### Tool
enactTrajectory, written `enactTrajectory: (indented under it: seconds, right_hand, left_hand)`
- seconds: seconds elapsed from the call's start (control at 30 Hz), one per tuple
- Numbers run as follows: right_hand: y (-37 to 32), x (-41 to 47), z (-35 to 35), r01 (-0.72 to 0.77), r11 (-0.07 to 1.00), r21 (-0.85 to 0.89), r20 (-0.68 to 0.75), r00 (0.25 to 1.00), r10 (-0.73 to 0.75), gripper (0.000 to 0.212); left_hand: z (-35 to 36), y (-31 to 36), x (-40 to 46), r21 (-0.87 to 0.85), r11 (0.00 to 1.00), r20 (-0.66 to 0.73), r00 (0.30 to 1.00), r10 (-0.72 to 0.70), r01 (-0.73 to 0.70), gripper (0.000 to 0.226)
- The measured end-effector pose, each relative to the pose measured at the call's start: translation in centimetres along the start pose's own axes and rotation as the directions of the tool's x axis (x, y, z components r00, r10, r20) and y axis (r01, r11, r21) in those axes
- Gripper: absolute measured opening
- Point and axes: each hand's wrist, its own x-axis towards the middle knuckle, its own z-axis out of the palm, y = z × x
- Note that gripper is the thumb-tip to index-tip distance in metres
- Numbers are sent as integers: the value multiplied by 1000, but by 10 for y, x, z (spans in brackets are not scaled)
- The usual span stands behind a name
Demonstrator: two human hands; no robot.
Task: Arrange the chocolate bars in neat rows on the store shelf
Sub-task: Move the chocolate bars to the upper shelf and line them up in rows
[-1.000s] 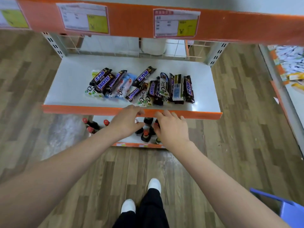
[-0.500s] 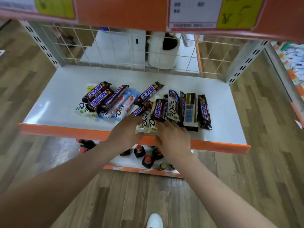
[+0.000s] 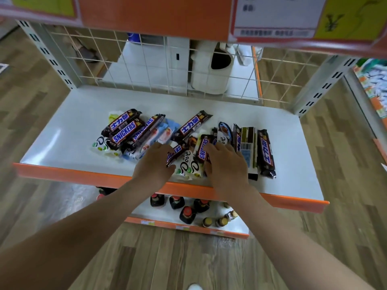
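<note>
While chocolate bars (image 3: 188, 139) lie jumbled on the white store shelf (image 3: 69, 130), both hands reach into the pile: left hand (image 3: 154, 164) and right hand (image 3: 225, 164) rest loosely spread on bars, gripping nothing visible. Sorting seems just beginning; next, pick out like bars.

Head camera looks steeply down, near the shelf (image 3: 62, 143); edges probably wide-angle warped.

We see our left hand (image 3: 154, 164) and right hand (image 3: 225, 164) resting on jumbled chocolate bars (image 3: 134, 132) on the white shelf (image 3: 73, 130), bottles (image 3: 187, 214) below.
</note>
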Motion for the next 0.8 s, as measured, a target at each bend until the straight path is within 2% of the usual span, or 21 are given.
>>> enactTrajectory:
  seconds: [0.13, 0.3, 0.5, 0.67, 0.8]
  right_hand:
    - [-1, 15, 2, -21, 998, -53, 71, 997, 25, 58]
    - [-5, 14, 10, -24, 996, -88, 90, 995, 32, 56]
    - [-7, 15, 13, 8, 998, -68, 45, 999, -5, 52]
    - [-11, 16, 13, 70, 997, -45, -18, 997, -71, 47]
    - [-15, 17, 14, 128, 989, -80, 12, 992, -127, 52]
  left_hand:
    - [6, -1, 7, 66, 995, 3, 997, -80, 80, 44]
    - [11, -4, 7, 27, 996, -66, 995, -78, 80, 38]
    - [10, -5, 7, -25, 996, -40, 995, -86, 85, 36]
    - [11, 0, 8, -81, 994, -10, 997, -71, 70, 24]
    - [16, 2, 10, -78, 996, -46, 998, -45, 42, 19]
